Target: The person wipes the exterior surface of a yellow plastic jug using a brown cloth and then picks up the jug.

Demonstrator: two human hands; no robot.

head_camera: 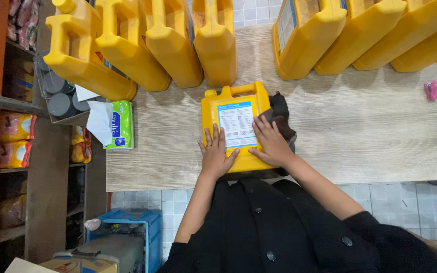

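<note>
Both hands are down flat on a yellow jug (238, 126) lying on its side in the middle of the desk (370, 131), cap (211, 93) pointing away from the person. The left hand (216, 154) is spread open, palm pressed on the jug's near left corner. The right hand (271, 144) is open too, fingers fanned over the right edge of the label (236, 124), a white rectangle with a blue band along its top. Neither hand grips anything. A dark cloth (281, 119) is bunched just beside the jug on its right, partly tucked under that hand.

Along the far edge, a row of four yellow jugs (142, 45) on the left, and another group of yellow jugs (360, 35) on the right, their tops cut off by the frame. One in the right group shows a blue-edged label, too angled to make out. At the desk's left end, a green and white tissue pack (120, 124) with a sheet sticking out. Far right, a small pink thing (434, 89), hard to identify. Shelves (6, 101) on the left hold red and yellow packets, mostly shadowed. Below, a blue crate (137, 222), half hidden.
</note>
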